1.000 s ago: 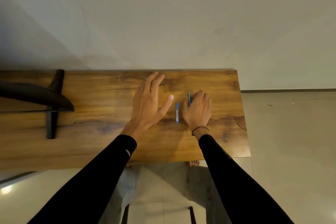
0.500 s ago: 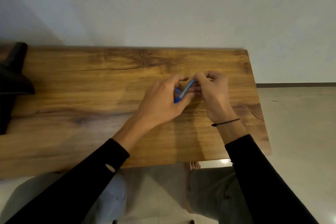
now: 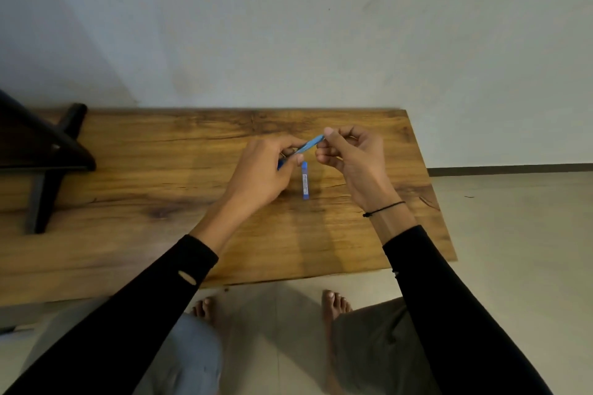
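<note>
A thin blue pen (image 3: pixel 308 144) is held tilted above the wooden table (image 3: pixel 160 195), raised off its surface. My left hand (image 3: pixel 266 173) grips its lower left end and my right hand (image 3: pixel 353 154) pinches its upper right end. Between the two hands, a small blue tube with a white label (image 3: pixel 305 181) lies flat on the table, touched by neither hand.
A black stand (image 3: pixel 48 163) occupies the table's left end. The table's back edge meets a pale wall (image 3: pixel 288 25). Its right edge drops to a tiled floor (image 3: pixel 513 234). My bare feet (image 3: pixel 333 301) show below the front edge.
The pen was picked up from the table by my right hand, then my left hand joined it. Both hands now hold it higher, uncovering the blue tube lying below.
</note>
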A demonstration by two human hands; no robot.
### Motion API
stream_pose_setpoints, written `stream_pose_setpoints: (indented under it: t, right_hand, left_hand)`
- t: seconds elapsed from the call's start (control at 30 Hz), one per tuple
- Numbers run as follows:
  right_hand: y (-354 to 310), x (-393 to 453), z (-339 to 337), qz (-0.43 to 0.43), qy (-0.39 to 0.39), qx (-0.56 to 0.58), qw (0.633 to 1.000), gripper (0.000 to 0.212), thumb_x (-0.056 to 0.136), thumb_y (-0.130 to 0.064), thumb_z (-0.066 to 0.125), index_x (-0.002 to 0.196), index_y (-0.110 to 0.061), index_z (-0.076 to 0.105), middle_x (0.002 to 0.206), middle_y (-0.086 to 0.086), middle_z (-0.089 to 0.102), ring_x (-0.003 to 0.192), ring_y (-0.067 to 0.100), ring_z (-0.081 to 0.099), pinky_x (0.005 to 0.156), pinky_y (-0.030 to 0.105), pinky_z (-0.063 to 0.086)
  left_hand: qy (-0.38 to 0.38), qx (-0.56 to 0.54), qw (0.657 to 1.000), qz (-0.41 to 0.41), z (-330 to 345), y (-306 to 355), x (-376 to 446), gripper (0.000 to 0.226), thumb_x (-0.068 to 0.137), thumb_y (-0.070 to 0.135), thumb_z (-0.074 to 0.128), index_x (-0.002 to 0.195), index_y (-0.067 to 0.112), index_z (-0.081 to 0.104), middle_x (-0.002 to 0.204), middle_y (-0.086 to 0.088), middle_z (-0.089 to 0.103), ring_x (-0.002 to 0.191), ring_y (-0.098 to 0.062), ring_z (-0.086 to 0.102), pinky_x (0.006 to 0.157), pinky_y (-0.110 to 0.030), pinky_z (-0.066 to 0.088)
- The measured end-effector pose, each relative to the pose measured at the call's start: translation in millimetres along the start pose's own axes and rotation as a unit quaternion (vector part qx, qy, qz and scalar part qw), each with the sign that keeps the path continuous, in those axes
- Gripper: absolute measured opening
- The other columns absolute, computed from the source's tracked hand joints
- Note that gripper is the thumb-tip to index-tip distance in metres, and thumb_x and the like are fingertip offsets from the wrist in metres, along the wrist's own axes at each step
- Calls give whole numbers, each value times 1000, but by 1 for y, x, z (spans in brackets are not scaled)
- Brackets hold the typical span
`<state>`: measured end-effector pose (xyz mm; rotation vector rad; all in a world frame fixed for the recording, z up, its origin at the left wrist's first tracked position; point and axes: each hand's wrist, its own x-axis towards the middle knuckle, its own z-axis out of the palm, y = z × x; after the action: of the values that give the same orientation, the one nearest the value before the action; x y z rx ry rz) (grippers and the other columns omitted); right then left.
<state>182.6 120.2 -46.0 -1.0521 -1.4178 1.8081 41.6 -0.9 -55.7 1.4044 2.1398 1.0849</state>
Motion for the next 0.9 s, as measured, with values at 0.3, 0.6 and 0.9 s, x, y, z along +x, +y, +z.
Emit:
stream_pose_setpoints:
  t: [0.3, 0.6, 0.9]
  right_hand:
    - [3, 27, 3, -44, -11, -42, 998, 9, 100, -10, 75, 100, -2, 74, 80, 7, 75, 69, 15, 72, 67, 31, 62]
    - [25, 44, -14, -175, 25, -457, 872, 4, 97, -13, 74, 95, -15, 75, 94, 0, 74, 99, 23, 65, 80, 43, 56]
    - [39, 45, -25, -111, 7, -549, 829, 24, 95, -16, 78, 118, -16, 70, 100, 1, 70, 111, 27, 60, 96, 45, 48]
  left_hand:
    - [15, 13, 1000, 2, -8, -14, 16, 30, 104, 23, 70, 133, 23, 77, 110, 5, 82, 100, -17, 76, 94, -46, 63]
    - [33, 44, 998, -24, -4, -24, 22, 30, 103, 28, 71, 133, 29, 75, 105, 14, 78, 94, -10, 72, 88, -39, 64]
    - [24, 56, 998, -31, -5, -23, 24, 29, 104, 30, 69, 133, 30, 75, 108, 11, 81, 96, -14, 74, 89, -45, 64]
